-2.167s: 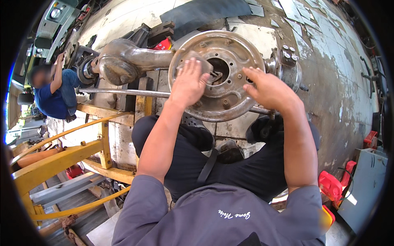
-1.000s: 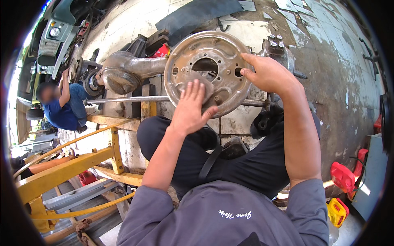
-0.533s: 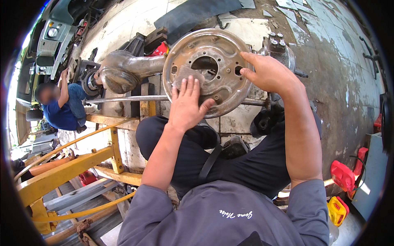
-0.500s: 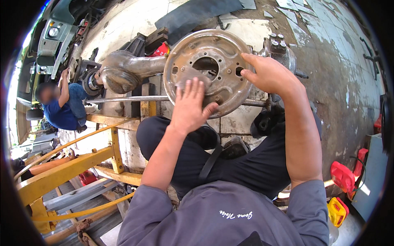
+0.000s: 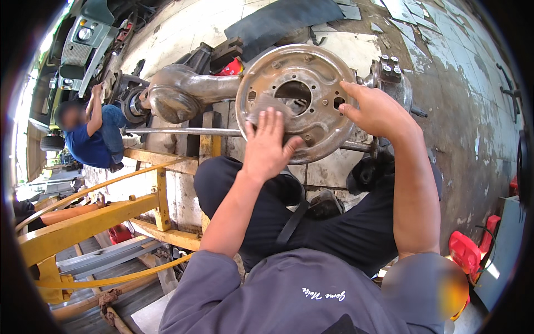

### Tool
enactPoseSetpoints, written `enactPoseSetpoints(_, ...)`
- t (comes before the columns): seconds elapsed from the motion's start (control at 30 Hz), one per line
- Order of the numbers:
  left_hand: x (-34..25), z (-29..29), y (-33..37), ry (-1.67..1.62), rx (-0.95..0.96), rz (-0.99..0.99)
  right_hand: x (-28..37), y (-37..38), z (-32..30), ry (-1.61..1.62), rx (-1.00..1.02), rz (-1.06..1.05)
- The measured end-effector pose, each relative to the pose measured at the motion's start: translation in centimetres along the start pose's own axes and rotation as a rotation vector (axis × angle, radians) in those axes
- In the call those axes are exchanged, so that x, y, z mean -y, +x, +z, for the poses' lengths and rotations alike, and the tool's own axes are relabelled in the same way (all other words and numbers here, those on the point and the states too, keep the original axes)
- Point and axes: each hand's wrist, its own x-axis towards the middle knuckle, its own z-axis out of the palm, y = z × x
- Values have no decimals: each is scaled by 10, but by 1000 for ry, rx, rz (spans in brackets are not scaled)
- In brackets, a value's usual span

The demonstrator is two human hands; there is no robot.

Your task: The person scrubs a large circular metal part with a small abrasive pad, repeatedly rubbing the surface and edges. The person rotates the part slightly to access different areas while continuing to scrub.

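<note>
Presently, the brake backing plate [image 5: 314,116] is at twelve o'clock; my left hand [image 5: 268,147] lies flat, thumb wide, over a brownish pad [image 5: 271,104] at the plate's eight o'clock. Whether my right hand [image 5: 385,113], at three o'clock, truly clasps it, I cannot tell; uneven pressing might swivel it.

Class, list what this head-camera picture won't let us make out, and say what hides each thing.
All in the head view:
- Left hand: palm, hidden by its own back.
- Round metal plate: the patch beneath the pad, covered by pad and hand.
- Right hand: outer fingers, hidden behind its index finger and back.
- Co-worker in blue: face, blurred.
- Grey right sleeve: partly smeared by a blurred patch.
</note>
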Motion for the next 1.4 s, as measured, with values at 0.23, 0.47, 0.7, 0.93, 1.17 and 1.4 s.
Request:
enactPoseSetpoints(0.23,4,2,0,-120,13,17,4,0,0,12,20,12)
enactPoseSetpoints(0.47,2,0,3,-109,22,-35,0,2,3,0,-7,-15)
enactPoseSetpoints(0.7,4,4,4,-109,-59,-62,-6,2,10,-1,-66,-83)
enactPoseSetpoints(0.93,3,9,4,-172,-111,-119,-5,2,11,-3,-94,-95)
enactPoseSetpoints(1.17,11,13,5,-190,-90,-222,0,0,8,-16,-42,-70)
enactPoseSetpoints(1.4,10,-3,3,-178,-9,-263,-4,2,11,-20,-69,-102)
